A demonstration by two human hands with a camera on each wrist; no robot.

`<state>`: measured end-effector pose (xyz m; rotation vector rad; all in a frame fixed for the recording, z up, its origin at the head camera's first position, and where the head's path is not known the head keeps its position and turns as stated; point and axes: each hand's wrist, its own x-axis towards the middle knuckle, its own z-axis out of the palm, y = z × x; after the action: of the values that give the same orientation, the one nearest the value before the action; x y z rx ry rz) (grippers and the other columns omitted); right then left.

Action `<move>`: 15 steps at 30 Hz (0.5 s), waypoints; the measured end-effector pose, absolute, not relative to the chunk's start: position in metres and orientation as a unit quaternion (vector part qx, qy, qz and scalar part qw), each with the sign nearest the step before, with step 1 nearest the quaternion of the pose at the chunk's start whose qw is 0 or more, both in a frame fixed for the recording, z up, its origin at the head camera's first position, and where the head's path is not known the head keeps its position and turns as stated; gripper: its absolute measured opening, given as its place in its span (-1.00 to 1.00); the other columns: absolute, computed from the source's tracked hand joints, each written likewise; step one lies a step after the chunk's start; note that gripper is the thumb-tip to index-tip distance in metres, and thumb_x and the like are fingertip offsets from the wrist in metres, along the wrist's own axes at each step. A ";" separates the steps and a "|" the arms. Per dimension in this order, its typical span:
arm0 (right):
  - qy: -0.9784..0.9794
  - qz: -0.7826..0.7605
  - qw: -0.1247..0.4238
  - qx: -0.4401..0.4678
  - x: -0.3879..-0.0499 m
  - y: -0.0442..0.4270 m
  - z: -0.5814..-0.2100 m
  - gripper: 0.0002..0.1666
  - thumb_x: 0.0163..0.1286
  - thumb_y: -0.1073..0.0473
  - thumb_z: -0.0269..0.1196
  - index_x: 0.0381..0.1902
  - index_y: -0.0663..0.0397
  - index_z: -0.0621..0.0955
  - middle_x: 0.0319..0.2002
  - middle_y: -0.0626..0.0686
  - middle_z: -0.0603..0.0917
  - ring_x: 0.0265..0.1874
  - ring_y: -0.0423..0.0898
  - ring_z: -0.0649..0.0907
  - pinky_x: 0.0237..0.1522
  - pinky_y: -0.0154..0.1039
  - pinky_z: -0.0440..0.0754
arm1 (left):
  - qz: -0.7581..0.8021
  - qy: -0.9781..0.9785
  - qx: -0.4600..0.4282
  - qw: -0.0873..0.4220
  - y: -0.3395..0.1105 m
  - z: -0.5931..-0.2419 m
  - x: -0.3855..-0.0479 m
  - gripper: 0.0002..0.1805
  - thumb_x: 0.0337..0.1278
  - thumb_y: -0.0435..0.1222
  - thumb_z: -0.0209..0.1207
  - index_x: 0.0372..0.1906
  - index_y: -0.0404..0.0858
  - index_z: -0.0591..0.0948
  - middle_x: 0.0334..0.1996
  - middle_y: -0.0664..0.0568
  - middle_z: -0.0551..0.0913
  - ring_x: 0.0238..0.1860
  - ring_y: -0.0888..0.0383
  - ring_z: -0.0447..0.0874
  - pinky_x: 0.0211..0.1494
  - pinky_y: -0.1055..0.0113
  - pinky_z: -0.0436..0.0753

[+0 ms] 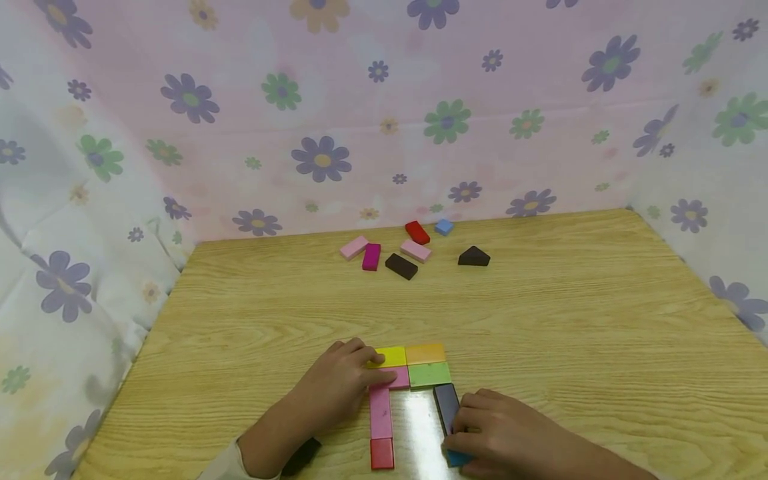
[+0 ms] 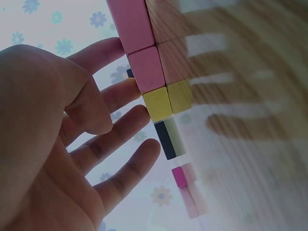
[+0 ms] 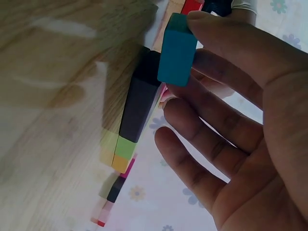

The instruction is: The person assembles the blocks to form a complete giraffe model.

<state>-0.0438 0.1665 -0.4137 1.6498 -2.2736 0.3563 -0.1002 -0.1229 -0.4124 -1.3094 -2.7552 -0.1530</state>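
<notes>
My left hand (image 1: pixel 333 383) rests its fingertips on the yellow block (image 1: pixel 393 357) and the pink block (image 1: pixel 401 379), fingers fairly straight. An orange block (image 1: pixel 425 353) and a green block (image 1: pixel 429 375) lie beside them. Below run a long pink block (image 1: pixel 381 413) and a red block (image 1: pixel 382 453). On the other side a black block (image 1: pixel 447 407) stretches down from the green one, slightly slanted. In the right wrist view my right hand (image 3: pixel 231 110) pinches a teal block (image 3: pixel 177 55) between thumb and finger at the black block's near end.
Farther back on the table (image 1: pixel 270 300) lie loose blocks: pink ones, a magenta one (image 1: pixel 371 257), a dark one (image 1: pixel 401 266), a red one (image 1: pixel 417 232), a blue one (image 1: pixel 444 227) and a dark triangle (image 1: pixel 474 257). A dark object (image 1: pixel 303 456) lies by the left wrist. Flowered cloth surrounds the table.
</notes>
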 end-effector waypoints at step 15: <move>-0.814 0.108 0.145 0.553 -0.043 0.166 -0.417 -0.60 -0.11 -0.03 0.60 -0.29 -0.31 0.67 -0.32 -0.26 0.52 -0.34 -0.36 0.38 -0.27 -0.53 0.37 | -0.046 -0.905 -0.422 0.031 -0.122 -0.411 -0.099 -0.60 0.26 -0.33 0.25 0.09 0.20 0.72 -0.02 0.13 0.72 0.04 0.13 0.58 0.11 0.14 0.61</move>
<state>-0.0435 0.1659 -0.4171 1.5918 -2.3436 0.3124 -0.0994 -0.1218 -0.4106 -1.3000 -2.7879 -0.1413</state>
